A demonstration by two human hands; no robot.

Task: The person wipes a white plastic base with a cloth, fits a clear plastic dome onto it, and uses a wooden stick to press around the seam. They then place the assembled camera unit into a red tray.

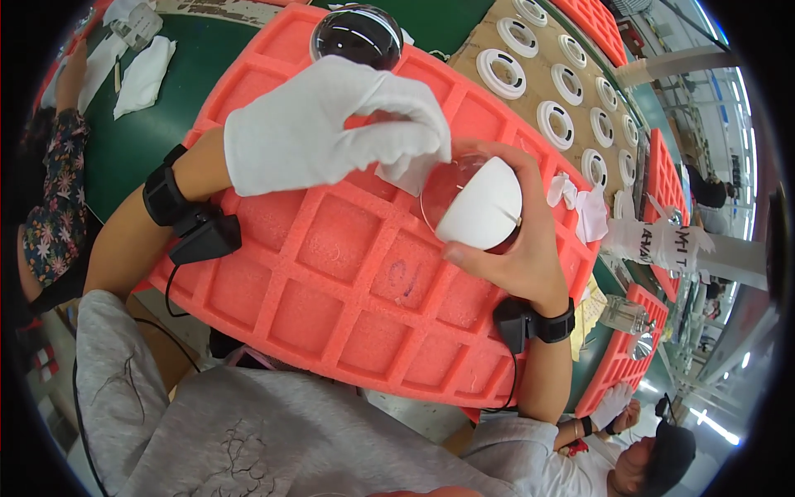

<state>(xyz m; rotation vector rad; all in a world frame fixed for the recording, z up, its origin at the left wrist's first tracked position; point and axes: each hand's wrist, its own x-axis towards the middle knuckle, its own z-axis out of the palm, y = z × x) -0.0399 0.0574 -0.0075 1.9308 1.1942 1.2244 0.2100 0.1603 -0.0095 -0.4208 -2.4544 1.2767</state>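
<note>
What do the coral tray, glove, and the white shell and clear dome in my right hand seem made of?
Coral tray: probably foam, matte, given its grainy surface.
White glove: likely knit fabric, matte, with soft folds.
White shell: perhaps plastic, smooth, with an even rigid curve.
Clear dome: see-through and glossy, so plastic or glass.

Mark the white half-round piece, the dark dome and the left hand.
White piece (pixel 483 204): head view, outer surface.
Dark dome (pixel 356 40): head view, glossy surface.
Left hand (pixel 319 124): head view, middle of glove.
</note>
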